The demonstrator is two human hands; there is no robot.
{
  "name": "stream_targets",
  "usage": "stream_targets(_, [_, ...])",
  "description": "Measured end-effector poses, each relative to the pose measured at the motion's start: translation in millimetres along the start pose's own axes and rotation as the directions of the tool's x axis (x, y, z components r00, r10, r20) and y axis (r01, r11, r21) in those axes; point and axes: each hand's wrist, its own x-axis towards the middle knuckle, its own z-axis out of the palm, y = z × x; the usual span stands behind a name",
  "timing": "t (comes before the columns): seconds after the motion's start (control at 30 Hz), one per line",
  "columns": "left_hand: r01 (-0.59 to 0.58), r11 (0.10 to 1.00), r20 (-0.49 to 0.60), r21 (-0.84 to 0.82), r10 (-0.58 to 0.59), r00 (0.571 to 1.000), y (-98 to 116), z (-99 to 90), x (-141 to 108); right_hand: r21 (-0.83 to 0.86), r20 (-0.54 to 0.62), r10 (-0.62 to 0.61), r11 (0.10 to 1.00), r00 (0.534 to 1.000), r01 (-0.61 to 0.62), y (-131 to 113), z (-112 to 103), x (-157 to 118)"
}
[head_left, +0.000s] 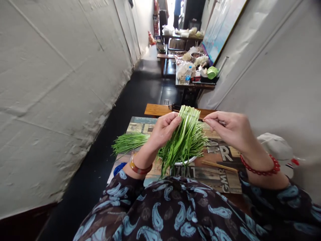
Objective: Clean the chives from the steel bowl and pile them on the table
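My left hand (pixel 163 130) is closed round a bunch of green chives (pixel 184 130), pale cut ends up and leaves hanging down. To its right, my right hand (pixel 228 129) pinches the end of a thin wooden skewer (pixel 201 119), which runs to the pale ends of the bunch; how far it goes in is hidden. More chives lie beneath the bunch on a white plate (pixel 187 161), whose rim shows at the front. Another heap of chives (pixel 130 141) rests left of my left wrist. Several loose skewers (pixel 219 165) lie on the table right of the plate.
The patterned table (pixel 210 184) carries printed letters. Beyond it stands a wooden bench (pixel 157 109). Farther back, a second table (pixel 195 86) holds bags, a water bottle (pixel 188 75) and a green bowl (pixel 212 72). White walls run along both sides. A white cloth-like item (pixel 274 145) sits at right.
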Motion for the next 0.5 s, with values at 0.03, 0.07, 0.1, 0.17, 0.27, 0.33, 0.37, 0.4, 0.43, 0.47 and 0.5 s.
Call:
stream_targets(0.03, [0.005,1.000,-0.002,-0.012,-0.005,1.000,0.7,1.9,0.6,0.005,-0.004,-0.005,1.000,1.000,0.005,2.2,-0.2,-0.1])
stream_targets(0.07, [0.011,1.000,-0.006,-0.024,-0.011,1.000,1.2,3.7,1.1,0.007,-0.010,-0.012,1.000,1.000,0.012,4.1,-0.5,-0.2])
stream_targets(0.1, [0.019,0.999,-0.012,-0.036,-0.019,1.000,1.3,5.4,1.5,0.008,-0.018,-0.018,1.000,1.000,0.018,5.5,-1.0,-0.2])
stream_targets(0.17, [0.033,0.998,-0.026,-0.059,-0.034,0.999,1.1,8.6,2.2,0.014,-0.030,-0.028,1.000,0.999,0.028,7.1,-2.3,-0.2])
stream_targets(0.27, [0.037,0.996,-0.060,-0.083,-0.042,0.997,-0.2,12.4,3.8,0.033,-0.032,-0.030,0.999,0.999,0.031,7.8,-4.3,-0.1])
stream_targets(0.33, [0.033,0.995,-0.076,-0.089,-0.040,0.996,-0.9,14.3,5.1,0.045,-0.030,-0.029,0.999,0.999,0.030,8.4,-4.9,-0.1])
stream_targets(0.37, [0.033,0.995,-0.080,-0.089,-0.040,0.996,-1.0,15.2,5.7,0.049,-0.029,-0.029,0.998,0.999,0.031,9.0,-4.8,-0.2])
stream_targets(0.4, [0.033,0.996,-0.080,-0.085,-0.040,0.996,-0.9,16.0,6.2,0.052,-0.029,-0.031,0.998,0.999,0.032,9.7,-4.6,-0.4])
stream_targets(0.43, [0.032,0.997,-0.081,-0.075,-0.038,0.996,-0.5,16.9,6.6,0.053,-0.030,-0.032,0.998,0.999,0.033,10.5,-4.4,-0.6])
stream_targets(0.47, [0.029,0.998,-0.083,-0.059,-0.034,0.996,0.1,17.8,6.8,0.053,-0.031,-0.032,0.998,0.999,0.033,11.3,-4.2,-0.8])
stream_targets(0.5, [0.023,0.999,-0.086,-0.039,-0.026,0.996,0.8,18.7,6.8,0.053,-0.032,-0.031,0.998,0.999,0.032,12.2,-4.2,-1.2])
